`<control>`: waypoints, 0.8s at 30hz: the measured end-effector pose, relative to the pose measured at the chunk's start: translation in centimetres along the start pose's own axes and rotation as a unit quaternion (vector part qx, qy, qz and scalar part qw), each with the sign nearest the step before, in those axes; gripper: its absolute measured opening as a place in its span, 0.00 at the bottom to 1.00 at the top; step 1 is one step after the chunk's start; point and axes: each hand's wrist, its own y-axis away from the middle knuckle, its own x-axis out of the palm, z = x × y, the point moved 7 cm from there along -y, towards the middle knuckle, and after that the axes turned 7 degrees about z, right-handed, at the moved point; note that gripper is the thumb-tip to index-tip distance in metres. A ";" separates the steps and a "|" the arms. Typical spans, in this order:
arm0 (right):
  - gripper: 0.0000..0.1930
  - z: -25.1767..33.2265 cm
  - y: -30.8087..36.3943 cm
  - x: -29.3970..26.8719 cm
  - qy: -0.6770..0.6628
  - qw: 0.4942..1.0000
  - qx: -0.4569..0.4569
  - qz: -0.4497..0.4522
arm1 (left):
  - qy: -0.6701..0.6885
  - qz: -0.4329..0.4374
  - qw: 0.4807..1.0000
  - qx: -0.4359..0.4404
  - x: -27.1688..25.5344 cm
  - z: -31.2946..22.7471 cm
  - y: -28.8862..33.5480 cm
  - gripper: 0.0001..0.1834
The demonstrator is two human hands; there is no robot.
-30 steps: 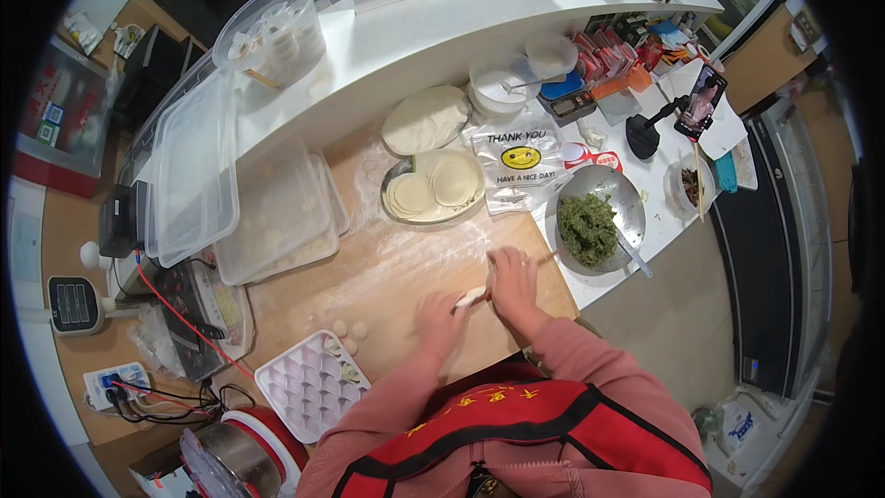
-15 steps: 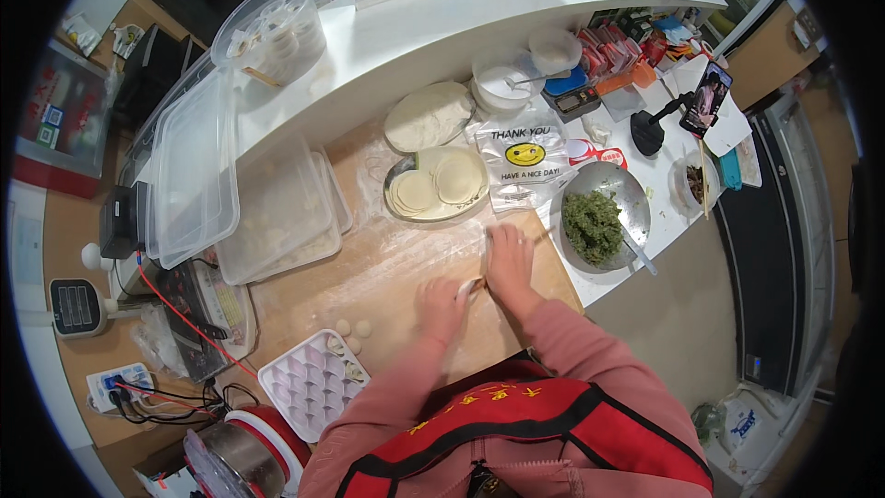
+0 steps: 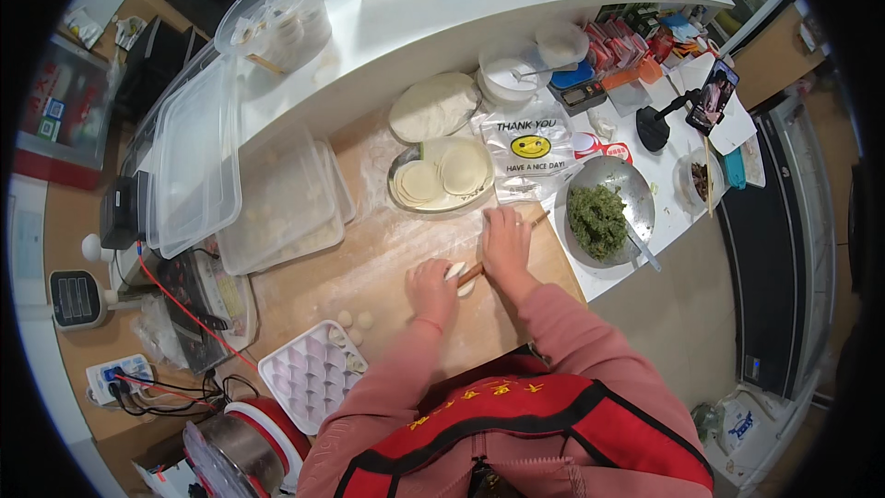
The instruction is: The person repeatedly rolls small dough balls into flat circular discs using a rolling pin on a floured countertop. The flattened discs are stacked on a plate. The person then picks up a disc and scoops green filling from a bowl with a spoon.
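My right hand (image 3: 506,242) lies over a thin wooden rolling pin (image 3: 472,273), whose far end sticks out past the fingers. My left hand (image 3: 431,289) pinches the edge of a small round dough wrapper (image 3: 466,287), and the pin's near end lies across it. Much of the wrapper is covered by the pin and my fingers. Both hands work low over the floured wooden board (image 3: 387,258). A few small dough pieces (image 3: 365,320) lie left of my left hand, beside a white moulded tray (image 3: 309,378) with some pieces in it.
Beyond my hands, an oval plate (image 3: 441,207) bears rolled wrappers. Farther back are a plate of flour (image 3: 431,109) and a printed plastic bag (image 3: 528,152). A metal bowl of green filling (image 3: 638,194) stands at right, near a phone on a stand (image 3: 714,97). Stacked clear lids (image 3: 277,212) are at left.
Both hands have shifted slightly away from me, and the left one also a little to the left. More of the rolling pin and the wrapper shows between them now.
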 end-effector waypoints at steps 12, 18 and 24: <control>0.15 -0.5 -1.9 -0.5 0.039 0.999 0.017 -0.025 | 0.009 0.003 1.000 -0.003 -0.5 2.5 -0.7 0.07; 0.15 -3.3 2.3 -0.9 -0.083 0.990 -0.111 0.030 | 0.035 0.003 0.999 0.019 -0.9 4.0 -1.3 0.06; 0.18 -2.7 10.7 -0.8 -0.056 0.969 -0.164 0.176 | 0.128 0.014 0.989 -0.078 0.5 2.2 2.4 0.04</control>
